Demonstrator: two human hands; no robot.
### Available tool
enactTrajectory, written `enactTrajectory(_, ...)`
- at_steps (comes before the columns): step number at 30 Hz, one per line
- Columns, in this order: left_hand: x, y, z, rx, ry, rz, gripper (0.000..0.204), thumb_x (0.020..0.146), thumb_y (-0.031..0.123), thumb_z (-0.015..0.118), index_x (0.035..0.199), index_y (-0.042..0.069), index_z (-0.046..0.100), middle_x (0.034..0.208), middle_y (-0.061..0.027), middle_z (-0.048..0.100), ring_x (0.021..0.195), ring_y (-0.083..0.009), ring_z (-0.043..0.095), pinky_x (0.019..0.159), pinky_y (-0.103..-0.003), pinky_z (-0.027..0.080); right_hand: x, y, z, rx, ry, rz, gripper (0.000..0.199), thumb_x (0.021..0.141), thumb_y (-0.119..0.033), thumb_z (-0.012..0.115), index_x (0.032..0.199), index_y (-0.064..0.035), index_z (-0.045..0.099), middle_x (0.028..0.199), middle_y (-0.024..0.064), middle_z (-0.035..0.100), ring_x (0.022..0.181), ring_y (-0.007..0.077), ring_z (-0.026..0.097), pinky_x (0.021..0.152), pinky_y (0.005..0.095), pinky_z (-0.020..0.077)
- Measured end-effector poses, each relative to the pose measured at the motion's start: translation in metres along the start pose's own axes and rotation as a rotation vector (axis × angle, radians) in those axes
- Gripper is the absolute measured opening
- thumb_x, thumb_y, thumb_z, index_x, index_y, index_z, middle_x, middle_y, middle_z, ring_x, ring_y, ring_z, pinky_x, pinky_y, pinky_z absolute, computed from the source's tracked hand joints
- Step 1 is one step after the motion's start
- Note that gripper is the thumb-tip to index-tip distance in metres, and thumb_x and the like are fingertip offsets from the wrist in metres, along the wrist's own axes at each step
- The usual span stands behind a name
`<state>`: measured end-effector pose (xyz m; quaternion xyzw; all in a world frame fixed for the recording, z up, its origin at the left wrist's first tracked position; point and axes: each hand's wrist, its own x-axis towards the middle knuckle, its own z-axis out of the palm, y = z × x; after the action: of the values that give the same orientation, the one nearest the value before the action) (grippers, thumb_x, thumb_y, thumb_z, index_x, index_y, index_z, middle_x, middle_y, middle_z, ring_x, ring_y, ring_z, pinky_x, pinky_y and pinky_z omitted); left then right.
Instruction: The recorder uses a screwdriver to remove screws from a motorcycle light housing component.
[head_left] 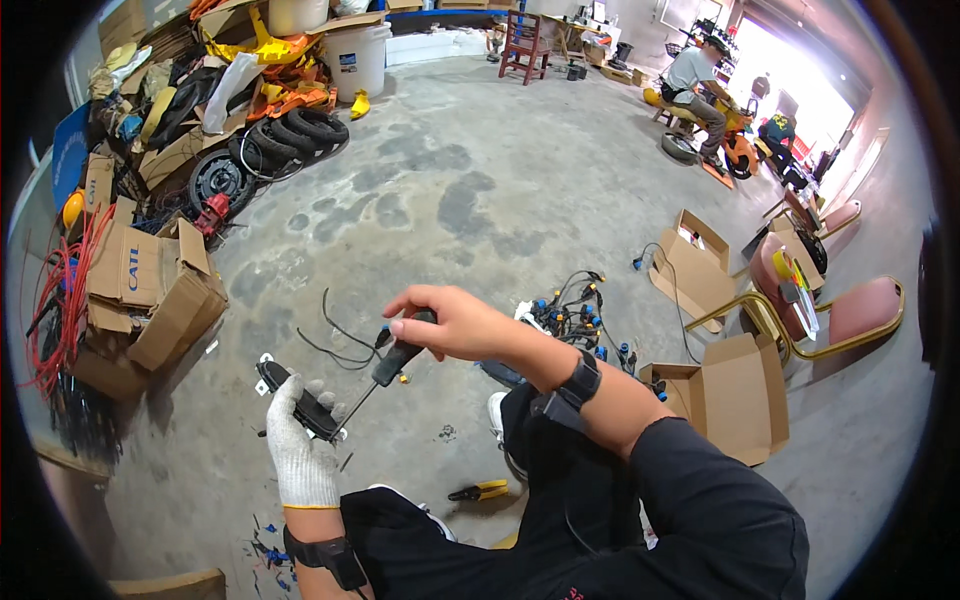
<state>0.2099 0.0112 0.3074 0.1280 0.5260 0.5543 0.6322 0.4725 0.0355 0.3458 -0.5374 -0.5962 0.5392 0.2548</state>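
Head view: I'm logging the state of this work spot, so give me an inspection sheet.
Surface: bare grey concrete floor, stained.
Job's things: flat black part with wires; black-handled screwdriver, its tip on the part.
Clutter: yellow-handled pliers, open cardboard boxes, tyres, white buckets.
Hands: gloved left hand holds the part; bare right hand grips the screwdriver.
Cables: wire harness with blue connectors; red cable bundle.
Surroundings: seated person far right, red chairs.
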Motion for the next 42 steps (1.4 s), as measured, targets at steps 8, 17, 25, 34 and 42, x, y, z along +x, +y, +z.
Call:
enactTrajectory(8, -0.002, 0.0, 0.0, 0.032, -0.003, -0.015, 0.027, 0.091, 0.025, 0.066, 0.112, 0.01, 0.058, 0.092, -0.0098, 0.065, 0.073, -0.0218, 0.064, 0.069, -0.04, 0.058, 0.012, 0.009, -0.004, -0.106, 0.003, 0.076, 0.036, 0.099, -0.032, 0.06, 0.11, 0.0023, 0.064, 0.081, 0.0094, 0.067, 0.061, 0.0147, 0.064, 0.056, 0.0327, 0.0497)
enactTrajectory(17, -0.005, 0.0, 0.003, 0.037, 0.009, -0.004, 0.025, 0.091, 0.024, 0.066, 0.107, 0.007, 0.058, 0.09, -0.0086, 0.064, 0.072, -0.0194, 0.064, 0.065, -0.038, 0.058, 0.007, 0.007, 0.0, 0.053, 0.043, -0.242, 0.033, 0.096, -0.022, 0.061, 0.119, 0.0021, 0.06, 0.086, 0.0115, 0.068, 0.068, 0.0164, 0.068, 0.063, 0.0315, 0.0551)
enactTrajectory(25, -0.005, 0.002, 0.002, 0.024, -0.033, 0.013, 0.026, 0.092, 0.024, 0.065, 0.108, 0.006, 0.057, 0.092, -0.0093, 0.064, 0.074, -0.0206, 0.064, 0.066, -0.04, 0.058, 0.004, 0.018, -0.004, 0.076, 0.022, -0.435, 0.035, 0.097, -0.024, 0.062, 0.119, 0.0025, 0.06, 0.096, 0.0093, 0.07, 0.07, 0.0145, 0.064, 0.069, 0.0306, 0.0523)
enactTrajectory(34, -0.008, 0.0, 0.004, -0.01, -0.031, 0.015, 0.03, 0.09, 0.025, 0.067, 0.115, 0.01, 0.057, 0.092, -0.0102, 0.066, 0.076, -0.0216, 0.065, 0.067, -0.038, 0.057, 0.011, 0.024, 0.004, 0.165, 0.06, -0.743, 0.034, 0.098, -0.029, 0.06, 0.118, -0.0008, 0.061, 0.082, 0.0073, 0.069, 0.058, 0.0141, 0.061, 0.056, 0.0293, 0.0501)
enactTrajectory(42, -0.006, 0.002, -0.002, 0.018, -0.03, -0.001, 0.025, 0.091, 0.022, 0.066, 0.109, 0.007, 0.058, 0.092, -0.0094, 0.064, 0.076, -0.021, 0.064, 0.067, -0.041, 0.058, -0.006, 0.0, -0.001, 0.023, 0.007, -0.341, 0.034, 0.096, -0.026, 0.064, 0.118, -0.0006, 0.063, 0.094, 0.0077, 0.07, 0.077, 0.012, 0.063, 0.066, 0.0281, 0.0512)
